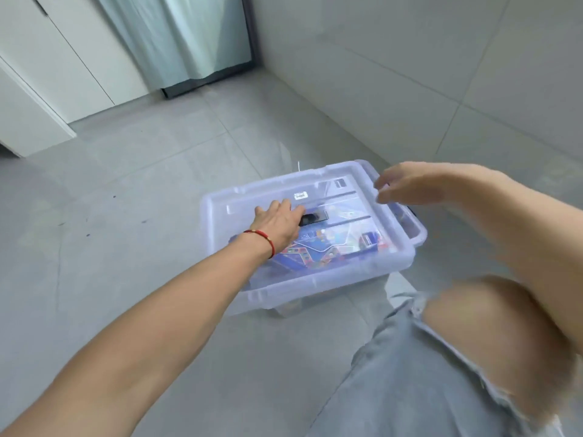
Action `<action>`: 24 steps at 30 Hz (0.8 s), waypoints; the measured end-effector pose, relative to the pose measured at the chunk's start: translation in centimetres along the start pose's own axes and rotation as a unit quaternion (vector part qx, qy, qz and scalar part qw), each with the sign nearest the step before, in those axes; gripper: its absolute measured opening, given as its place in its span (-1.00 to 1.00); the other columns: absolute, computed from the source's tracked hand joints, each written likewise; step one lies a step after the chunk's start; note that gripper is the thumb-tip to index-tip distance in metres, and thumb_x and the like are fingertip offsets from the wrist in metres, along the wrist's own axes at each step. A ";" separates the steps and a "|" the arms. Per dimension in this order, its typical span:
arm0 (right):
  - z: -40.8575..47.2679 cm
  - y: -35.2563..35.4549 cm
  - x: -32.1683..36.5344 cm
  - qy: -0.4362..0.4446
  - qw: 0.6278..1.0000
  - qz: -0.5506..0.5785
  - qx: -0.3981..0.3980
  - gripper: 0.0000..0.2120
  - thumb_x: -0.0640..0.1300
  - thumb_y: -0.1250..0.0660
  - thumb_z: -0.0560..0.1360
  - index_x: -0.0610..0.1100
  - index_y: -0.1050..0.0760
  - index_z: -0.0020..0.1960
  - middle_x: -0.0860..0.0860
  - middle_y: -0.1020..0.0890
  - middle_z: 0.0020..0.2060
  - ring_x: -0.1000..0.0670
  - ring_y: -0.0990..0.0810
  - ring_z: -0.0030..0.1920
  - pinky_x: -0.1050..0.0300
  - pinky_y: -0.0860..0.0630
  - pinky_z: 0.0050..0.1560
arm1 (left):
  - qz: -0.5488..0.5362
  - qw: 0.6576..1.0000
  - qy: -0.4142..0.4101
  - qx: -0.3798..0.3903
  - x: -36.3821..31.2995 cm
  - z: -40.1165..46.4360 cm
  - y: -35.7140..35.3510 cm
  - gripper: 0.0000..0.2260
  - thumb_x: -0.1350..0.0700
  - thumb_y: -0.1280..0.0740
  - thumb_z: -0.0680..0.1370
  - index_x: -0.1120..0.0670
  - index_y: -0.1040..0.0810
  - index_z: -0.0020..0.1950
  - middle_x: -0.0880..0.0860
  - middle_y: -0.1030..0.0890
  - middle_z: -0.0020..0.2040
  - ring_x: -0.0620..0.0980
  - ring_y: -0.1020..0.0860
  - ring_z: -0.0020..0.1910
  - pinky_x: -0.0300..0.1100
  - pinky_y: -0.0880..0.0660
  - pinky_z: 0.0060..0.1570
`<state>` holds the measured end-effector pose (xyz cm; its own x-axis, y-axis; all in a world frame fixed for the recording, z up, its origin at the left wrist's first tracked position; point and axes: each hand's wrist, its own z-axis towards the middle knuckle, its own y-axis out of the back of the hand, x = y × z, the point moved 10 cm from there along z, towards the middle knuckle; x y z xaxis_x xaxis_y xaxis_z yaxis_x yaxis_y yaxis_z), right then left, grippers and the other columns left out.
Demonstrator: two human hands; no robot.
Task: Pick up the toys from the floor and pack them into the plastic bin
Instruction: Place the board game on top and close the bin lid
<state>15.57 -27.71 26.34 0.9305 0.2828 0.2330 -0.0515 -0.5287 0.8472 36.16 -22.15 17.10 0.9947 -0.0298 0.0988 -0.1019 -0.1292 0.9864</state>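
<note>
A clear plastic bin point(318, 280) stands on the grey tiled floor with its transparent lid point(344, 192) on top. Colourful blue and red toys point(318, 247) show through the lid, inside the bin. My left hand point(277, 223), with a red string on the wrist, rests on the lid, and its fingertips touch a black handle point(315, 218) at the lid's middle. My right hand point(410, 184) is blurred and hovers just above the bin's far right corner, fingers loosely spread, holding nothing.
My knee point(473, 313) in torn light jeans is close to the bin's near right side. A tiled wall point(410, 58) runs behind the bin, white cabinet doors point(47, 58) and a pale curtain point(189, 36) stand at the back left. Grey floor tiles point(126, 200) stretch to the left.
</note>
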 end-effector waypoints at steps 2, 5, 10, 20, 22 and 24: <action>-0.3 -0.7 -4.3 -0.021 1.000 0.015 0.011 -0.68 -0.09 -0.30 0.55 -0.18 -0.56 0.26 -0.13 -0.57 0.24 -0.17 -0.53 0.23 -0.10 -0.44 0.31 | 0.009 1.000 0.000 0.006 -2.1 1.7 -1.1 -0.81 0.11 -0.18 0.60 0.04 -0.38 0.22 0.14 -0.41 0.10 0.17 -0.41 0.12 0.09 -0.38 0.03; 0.6 -2.7 -9.5 -0.046 0.998 0.047 -0.002 -0.66 -0.13 -0.32 0.56 -0.22 -0.53 0.31 -0.18 -0.58 0.27 -0.17 -0.54 0.24 -0.02 -0.43 0.30 | 0.002 1.000 0.009 0.011 -3.3 3.3 -2.4 -0.81 0.13 -0.18 0.61 0.05 -0.37 0.22 0.14 -0.41 0.12 0.17 -0.41 0.12 0.10 -0.38 0.03; 3.9 -6.4 -12.6 -0.071 0.994 0.078 -0.028 -0.52 -0.04 -0.28 0.57 -0.06 -0.35 0.46 -0.13 -0.53 0.32 -0.18 -0.52 0.25 0.04 -0.45 0.20 | -0.022 0.998 0.031 -0.048 -2.8 4.4 -2.5 -0.83 0.08 -0.17 0.62 0.06 -0.34 0.20 0.12 -0.40 0.08 0.16 -0.41 0.06 0.05 -0.32 -0.09; 9.7 -11.4 -13.3 -0.108 0.972 0.203 -0.050 -0.78 0.00 0.01 0.65 -0.14 -0.25 0.13 -0.25 -0.52 -0.02 -0.21 -0.47 -0.13 -0.03 -0.32 -0.18 | -0.015 0.998 0.004 -0.064 -3.7 5.9 -4.5 -0.75 0.13 -0.27 0.58 -0.04 -0.36 0.23 0.04 -0.35 0.25 0.14 -0.31 0.26 0.13 -0.34 0.05; 10.1 -11.9 -14.0 -0.124 0.963 0.234 -0.058 -0.71 0.03 0.04 0.66 -0.13 -0.29 0.20 -0.22 -0.51 0.01 -0.22 -0.46 -0.06 -0.02 -0.33 -0.10 | -0.076 0.995 0.046 -0.035 -3.4 5.4 -5.5 -0.75 0.02 -0.16 0.62 -0.08 -0.34 0.30 0.01 -0.23 0.43 0.18 -0.13 0.48 0.41 -0.16 0.26; 10.6 -11.8 -14.2 -0.132 0.954 0.261 -0.068 -0.58 0.10 0.08 0.66 -0.16 -0.36 0.24 -0.22 -0.51 0.16 -0.23 -0.43 0.10 -0.03 -0.34 0.03 | -0.121 0.989 0.081 -0.007 -3.4 4.6 -7.2 -0.61 -0.14 -0.01 0.62 -0.11 -0.26 0.43 -0.03 -0.04 0.57 0.17 0.12 0.58 0.53 0.11 0.32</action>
<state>6.78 -33.99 7.95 0.8230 -0.2119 0.5271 -0.5630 -0.4285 0.7067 33.42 -25.69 9.03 0.9796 0.1593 -0.1225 0.1392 -0.0984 0.9854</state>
